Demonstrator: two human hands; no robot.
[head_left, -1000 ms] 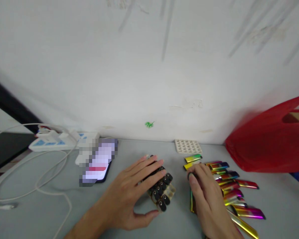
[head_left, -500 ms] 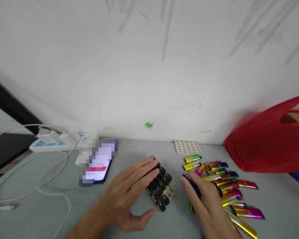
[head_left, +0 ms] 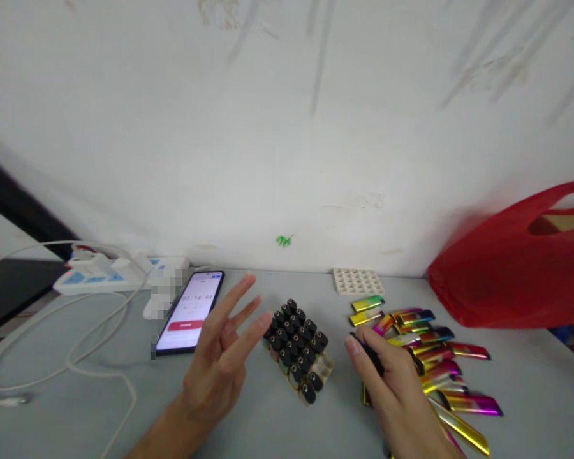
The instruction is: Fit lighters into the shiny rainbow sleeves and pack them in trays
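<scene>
My left hand (head_left: 222,357) is raised with its fingers spread, holding nothing. It hovers at the left side of a pale tray (head_left: 326,366) packed with several black round-ended pieces (head_left: 294,344), each with a small ring-like hole on top. Some slots at the tray's right side hold nothing. My right hand (head_left: 387,382) is closed around a black piece (head_left: 369,352), its end showing between thumb and forefinger; the rest is hidden by the hand. Beside and partly under this hand lies a pile of shiny metallic flat tubes (head_left: 437,360) in gold, red, purple and green.
A second pale tray with rows of holes (head_left: 358,282) lies near the wall. Left of my hands are a phone (head_left: 186,325) with a lit screen, a white power strip (head_left: 119,274) and loose white cables (head_left: 71,357). A red bag (head_left: 516,268) stands at the right.
My left hand has lifted off the black pieces and moved left, uncovering them and spreading its fingers. My right hand stays nearly in place, still gripping the black piece.
</scene>
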